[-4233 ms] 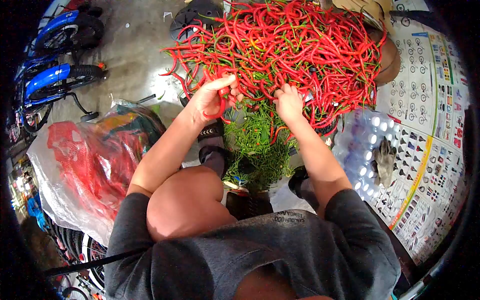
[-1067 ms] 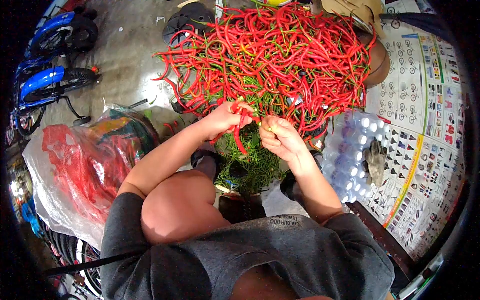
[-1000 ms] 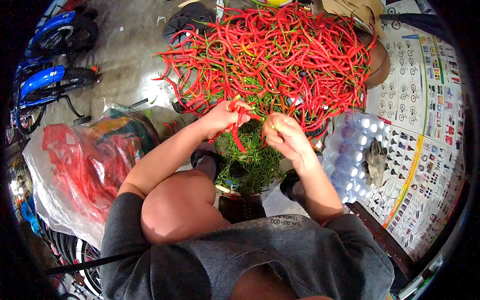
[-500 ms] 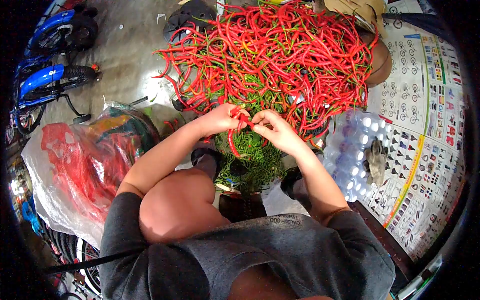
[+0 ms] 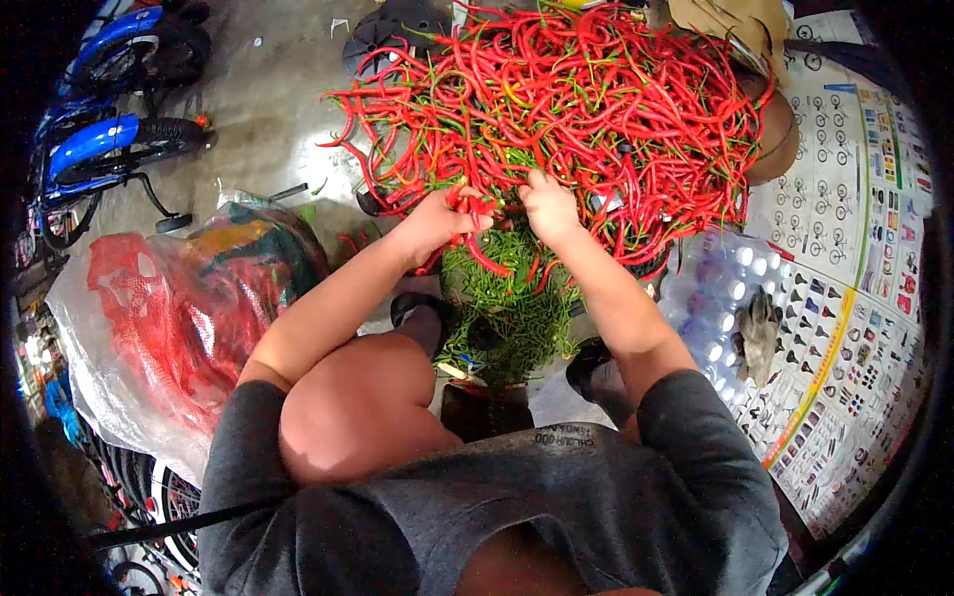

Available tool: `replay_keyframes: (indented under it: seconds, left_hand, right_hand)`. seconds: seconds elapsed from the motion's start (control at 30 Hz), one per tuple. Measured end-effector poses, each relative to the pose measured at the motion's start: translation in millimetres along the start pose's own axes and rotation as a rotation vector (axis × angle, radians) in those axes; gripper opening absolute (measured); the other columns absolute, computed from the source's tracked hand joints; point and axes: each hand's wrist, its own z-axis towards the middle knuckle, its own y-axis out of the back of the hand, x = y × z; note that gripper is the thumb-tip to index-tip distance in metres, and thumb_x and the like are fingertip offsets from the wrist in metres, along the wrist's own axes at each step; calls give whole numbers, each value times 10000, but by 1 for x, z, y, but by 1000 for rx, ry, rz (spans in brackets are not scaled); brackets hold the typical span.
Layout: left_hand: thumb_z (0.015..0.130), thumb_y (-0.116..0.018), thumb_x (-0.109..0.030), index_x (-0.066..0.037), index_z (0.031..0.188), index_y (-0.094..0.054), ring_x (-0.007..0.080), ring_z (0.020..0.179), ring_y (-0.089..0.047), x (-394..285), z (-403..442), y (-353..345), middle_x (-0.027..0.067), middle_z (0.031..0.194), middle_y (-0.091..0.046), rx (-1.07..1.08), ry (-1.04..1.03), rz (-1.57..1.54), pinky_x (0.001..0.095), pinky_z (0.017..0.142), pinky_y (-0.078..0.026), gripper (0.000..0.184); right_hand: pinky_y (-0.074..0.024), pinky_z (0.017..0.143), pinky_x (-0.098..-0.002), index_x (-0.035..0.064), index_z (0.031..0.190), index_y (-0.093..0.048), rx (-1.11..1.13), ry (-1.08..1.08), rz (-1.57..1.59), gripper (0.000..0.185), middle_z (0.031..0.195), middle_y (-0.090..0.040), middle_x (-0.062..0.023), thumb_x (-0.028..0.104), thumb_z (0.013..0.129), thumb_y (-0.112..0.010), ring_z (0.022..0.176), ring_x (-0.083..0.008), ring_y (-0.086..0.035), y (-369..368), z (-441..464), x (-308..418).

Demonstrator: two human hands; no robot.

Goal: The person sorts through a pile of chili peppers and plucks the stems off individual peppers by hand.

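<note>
Two bare hands at near edge of red chili pile, which covers far middle of visible floor. Left hand: grip clenched round several red chilies, tips sticking out. I read that as bunching them, leaving right hand free. Right fingers bent toward pile; can't tell if grip has anything, fingertips hidden. Green heap lies between left foot and right foot, handy for both hands, I'd judge. Can't count held chilies. Plastic bag glare muddies contents.
</note>
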Motion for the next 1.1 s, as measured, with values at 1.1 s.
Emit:
replay_keyframes:
  seconds: [1.1]
  left_hand:
    - [736, -698, -147, -36, 1121, -531, 157, 862, -558, -5, -8, -1, 39, 951, -577, 158, -21, -344, 318, 776, -459, 435]
  right_hand:
    - [-488, 747, -403, 91, 1050, -537, 89, -352, -105, 294, 1069, -450, -124, 104, 758, -571, 982, -283, -521, 13, 2, -34]
